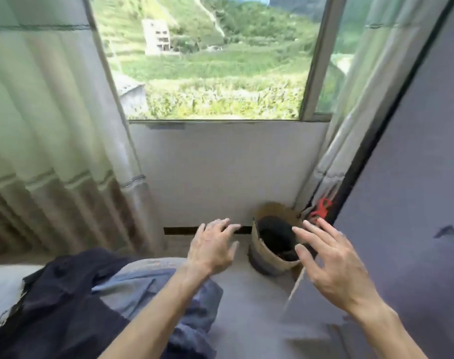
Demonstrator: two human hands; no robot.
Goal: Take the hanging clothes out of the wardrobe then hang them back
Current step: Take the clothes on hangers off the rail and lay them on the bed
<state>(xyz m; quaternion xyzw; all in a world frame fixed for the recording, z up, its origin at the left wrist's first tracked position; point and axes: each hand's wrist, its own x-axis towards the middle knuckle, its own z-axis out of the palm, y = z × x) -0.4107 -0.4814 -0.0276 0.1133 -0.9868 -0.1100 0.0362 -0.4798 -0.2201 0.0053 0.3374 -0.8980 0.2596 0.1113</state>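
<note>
- Left hand [211, 248] and right hand [332, 265] hover apart, fingers spread, released, grasping nothing.
- Dark navy garment [57, 301] and blue garment [143, 288] lie heaped at the bed's [0, 281] right edge, under the left forearm.
- Woven basket [266, 257] stands by the wall.

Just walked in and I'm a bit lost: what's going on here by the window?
A person faces the window with both hands held out in the air. The left hand and right hand are open, fingers spread, holding nothing. A dark navy garment and a blue garment lie heaped at the lower left. A woven basket stands by the wall. A grey panel, probably the wardrobe, fills the right side.
</note>
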